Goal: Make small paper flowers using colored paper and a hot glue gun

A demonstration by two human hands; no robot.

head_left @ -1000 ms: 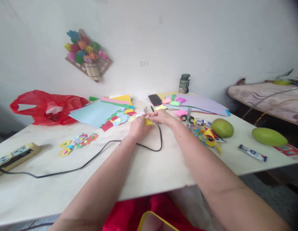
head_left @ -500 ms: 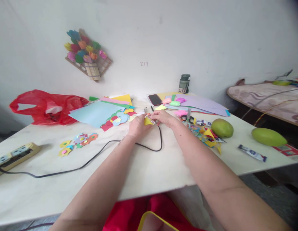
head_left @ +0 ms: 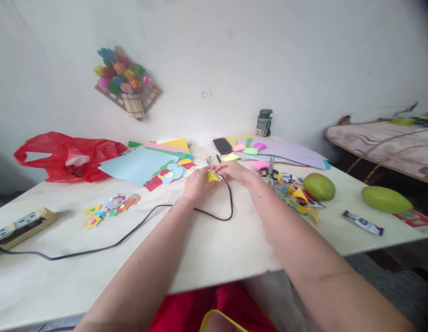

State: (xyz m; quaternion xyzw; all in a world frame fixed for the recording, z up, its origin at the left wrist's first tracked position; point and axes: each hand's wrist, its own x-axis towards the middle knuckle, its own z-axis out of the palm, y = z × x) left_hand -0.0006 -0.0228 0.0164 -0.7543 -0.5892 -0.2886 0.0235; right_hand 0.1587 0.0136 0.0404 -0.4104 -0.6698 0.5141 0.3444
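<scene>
Both of my hands meet over the middle of the table. My left hand (head_left: pixel 197 183) is closed on a small yellow piece (head_left: pixel 211 176), which looks like paper or a small packet. The fingers of my right hand (head_left: pixel 236 173) are pinched together at the right end of that piece; what lies between the fingertips is too small to make out. A black cord (head_left: pixel 231 203) loops below the hands and passes behind them. Just left of my left hand lie overlapping coloured paper cutouts (head_left: pixel 172 173).
Paper flowers (head_left: pixel 117 203) and a power strip (head_left: pixel 23 223) lie on the left, before a red plastic bag (head_left: pixel 92 152). On the right are scissors (head_left: pixel 270 170), paper scraps (head_left: pixel 299 196), two green fruits (head_left: pixel 319 186) and a tube (head_left: pixel 362 222). A phone (head_left: pixel 222 145) lies behind.
Both hands stay together over the same yellow piece, with only a slight shift of the fingers. The whole view has moved down a little.
</scene>
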